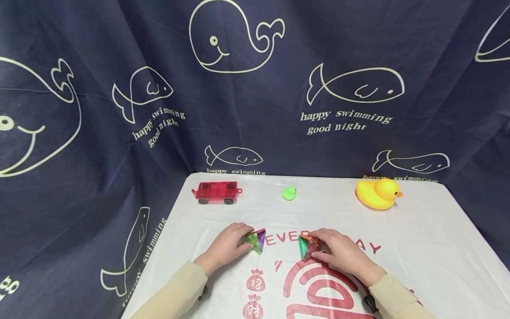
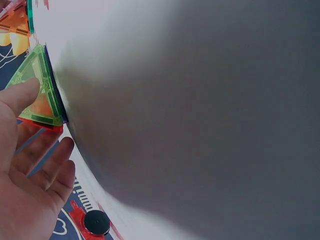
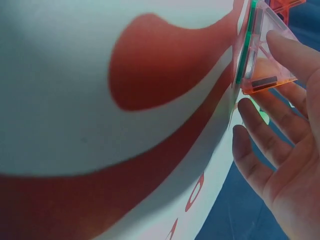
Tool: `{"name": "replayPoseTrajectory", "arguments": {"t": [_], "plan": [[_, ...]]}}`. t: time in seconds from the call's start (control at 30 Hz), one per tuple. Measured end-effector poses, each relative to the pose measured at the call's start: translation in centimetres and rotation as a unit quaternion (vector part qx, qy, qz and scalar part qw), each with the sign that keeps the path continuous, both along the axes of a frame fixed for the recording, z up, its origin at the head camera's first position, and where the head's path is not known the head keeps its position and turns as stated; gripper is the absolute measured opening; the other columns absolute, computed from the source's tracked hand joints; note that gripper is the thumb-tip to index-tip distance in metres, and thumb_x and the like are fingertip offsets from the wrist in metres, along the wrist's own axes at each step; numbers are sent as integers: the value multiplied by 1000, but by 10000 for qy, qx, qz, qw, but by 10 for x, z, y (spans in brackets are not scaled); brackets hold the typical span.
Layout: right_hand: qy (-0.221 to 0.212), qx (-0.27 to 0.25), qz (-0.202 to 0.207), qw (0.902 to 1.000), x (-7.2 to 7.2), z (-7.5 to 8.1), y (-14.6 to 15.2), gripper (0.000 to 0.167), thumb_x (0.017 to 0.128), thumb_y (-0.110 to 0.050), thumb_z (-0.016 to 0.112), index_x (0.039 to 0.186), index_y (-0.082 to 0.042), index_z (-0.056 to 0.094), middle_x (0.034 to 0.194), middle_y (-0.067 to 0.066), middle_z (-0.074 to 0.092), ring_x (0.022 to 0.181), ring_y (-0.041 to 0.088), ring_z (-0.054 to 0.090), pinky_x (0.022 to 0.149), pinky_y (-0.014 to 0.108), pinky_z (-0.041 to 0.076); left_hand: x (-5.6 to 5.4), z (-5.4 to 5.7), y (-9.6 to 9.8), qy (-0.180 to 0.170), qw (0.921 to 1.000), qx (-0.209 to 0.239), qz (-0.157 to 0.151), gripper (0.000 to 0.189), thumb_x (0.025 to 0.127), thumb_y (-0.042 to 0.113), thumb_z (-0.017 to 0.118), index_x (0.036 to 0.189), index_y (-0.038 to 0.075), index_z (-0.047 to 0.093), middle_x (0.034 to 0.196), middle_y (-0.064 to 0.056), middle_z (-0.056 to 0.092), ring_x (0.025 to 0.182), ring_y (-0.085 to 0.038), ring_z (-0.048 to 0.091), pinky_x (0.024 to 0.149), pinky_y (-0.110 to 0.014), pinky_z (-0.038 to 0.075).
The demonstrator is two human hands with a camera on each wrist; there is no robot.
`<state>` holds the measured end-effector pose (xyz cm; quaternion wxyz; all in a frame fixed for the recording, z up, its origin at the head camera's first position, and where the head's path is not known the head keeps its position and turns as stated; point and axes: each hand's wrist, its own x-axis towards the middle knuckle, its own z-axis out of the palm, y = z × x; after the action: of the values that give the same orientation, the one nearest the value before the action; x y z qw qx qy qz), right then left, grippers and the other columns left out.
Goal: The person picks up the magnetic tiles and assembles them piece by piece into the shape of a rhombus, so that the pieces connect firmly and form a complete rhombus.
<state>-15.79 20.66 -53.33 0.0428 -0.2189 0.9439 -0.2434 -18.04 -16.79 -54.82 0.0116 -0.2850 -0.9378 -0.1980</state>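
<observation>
On the left, my left hand [image 1: 226, 246] pinches a small pyramid of see-through triangular magnetic tiles [image 1: 255, 240]. Its faces show green, purple and red. In the left wrist view the thumb presses the green tile [image 2: 44, 102], with fingers behind at the red one. My right hand [image 1: 343, 253] pinches a second such tile pyramid [image 1: 304, 247], with teal, orange and pinkish-red faces. The right wrist view has the thumb on the pink tile [image 3: 265, 47] and a finger by the orange tile; the other fingers spread loosely. A gap separates the two pyramids.
Along the back of the white printed tablecloth [image 1: 223, 283] stand a red toy wagon [image 1: 217, 191], a small green duck [image 1: 289, 193] and a larger yellow duck [image 1: 377, 194]. A dark blue curtain [image 1: 255, 110] with whale and fish drawings hangs behind and beside the table.
</observation>
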Motion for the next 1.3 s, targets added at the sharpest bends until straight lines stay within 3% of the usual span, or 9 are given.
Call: {"name": "replayPoseTrajectory", "arguments": {"t": [0.2,0.5,0.87,1.3], "plan": [[182,36,112,9998,3,0,-3,53,87,-34,86,133,-14,70,126,3,70,118,24,65,101,51,52,0,-1,3,-155,9998,-41,-78,46,96,30,78,136,11,65,128,-1,69,119,-19,63,106,-38,48],[313,25,94,9995,1,-2,-5,52,85,-35,88,131,-16,72,120,-1,72,112,20,67,98,49,54,-1,-3,11,39,9998,0,-175,43,95,29,79,132,12,66,124,0,69,116,-18,63,104,-37,48],[401,-28,71,9992,-1,-4,-12,49,88,-32,86,131,-14,72,116,-1,74,105,21,68,93,49,55,-2,-3,37,294,9983,207,-461,36,92,27,82,122,10,70,114,0,71,108,-16,65,99,-34,51],[252,32,-86,9996,-6,-5,-21,50,87,-29,87,131,-10,71,117,3,74,108,25,69,95,51,54,-3,-4,63,371,9980,2,-521,45,94,29,80,131,7,68,119,-3,70,112,-17,64,103,-31,48]]}}
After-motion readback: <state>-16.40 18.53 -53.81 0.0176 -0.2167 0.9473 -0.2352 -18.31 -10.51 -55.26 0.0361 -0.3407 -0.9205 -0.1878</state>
